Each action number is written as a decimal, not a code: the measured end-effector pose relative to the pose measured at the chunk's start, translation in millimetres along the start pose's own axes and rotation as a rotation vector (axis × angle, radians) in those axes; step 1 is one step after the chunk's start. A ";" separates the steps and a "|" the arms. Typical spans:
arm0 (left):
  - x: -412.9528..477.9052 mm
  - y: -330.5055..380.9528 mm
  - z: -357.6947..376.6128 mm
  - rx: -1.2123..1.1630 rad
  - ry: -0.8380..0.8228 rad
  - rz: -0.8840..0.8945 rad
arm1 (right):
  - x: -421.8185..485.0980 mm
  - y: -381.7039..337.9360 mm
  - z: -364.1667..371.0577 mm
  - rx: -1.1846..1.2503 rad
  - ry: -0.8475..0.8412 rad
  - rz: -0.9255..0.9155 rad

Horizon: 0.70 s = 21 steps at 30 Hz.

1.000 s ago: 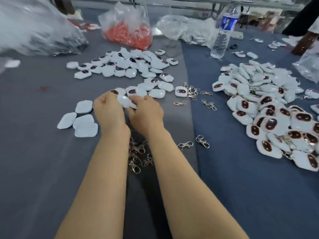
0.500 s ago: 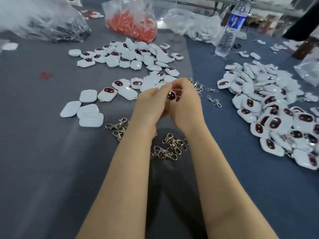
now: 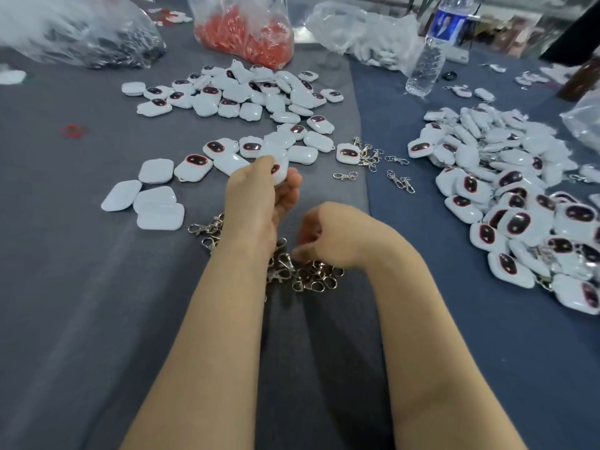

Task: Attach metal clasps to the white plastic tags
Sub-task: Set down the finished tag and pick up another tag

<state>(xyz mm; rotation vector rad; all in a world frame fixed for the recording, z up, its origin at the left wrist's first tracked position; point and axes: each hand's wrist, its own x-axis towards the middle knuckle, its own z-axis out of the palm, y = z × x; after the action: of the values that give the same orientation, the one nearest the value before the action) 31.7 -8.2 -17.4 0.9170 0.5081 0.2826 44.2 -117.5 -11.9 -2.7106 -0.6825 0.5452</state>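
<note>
Tag (image 3: 280,173) pinched in left hand (image 3: 256,196), long axis upright | right hand (image 3: 328,235) on clasps (image 3: 308,276), hold unclear

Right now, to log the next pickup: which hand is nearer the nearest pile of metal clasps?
Right. The right hand has its fingertips at the clasp pile; the left hand holds a white tag beyond it.

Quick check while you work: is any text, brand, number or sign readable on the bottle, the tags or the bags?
No text can be read in this view.
Water bottle, blue label: pale marks, too blurred to read.
White tags and the held tag in the left hand: dark ovals with red rims, no lettering visible.
Bag of red pieces: no print visible.
</note>
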 end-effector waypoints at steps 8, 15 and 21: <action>3.1 -5.9 -3.1 0.147 -0.023 0.063 | -4.2 10.7 -2.7 0.213 0.182 0.042; 4.5 -9.4 -2.4 0.238 -0.006 0.128 | -5.4 1.4 2.0 -0.053 0.088 0.048; 1.9 -11.1 0.3 0.231 -0.006 0.119 | 15.5 12.8 19.3 0.199 0.495 0.157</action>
<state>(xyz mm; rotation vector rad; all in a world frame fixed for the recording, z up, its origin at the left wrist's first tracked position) 33.6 -14.1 -26.8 1.1747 0.4882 0.3333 53.7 -116.9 -38.1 -2.5673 -0.2708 -0.0361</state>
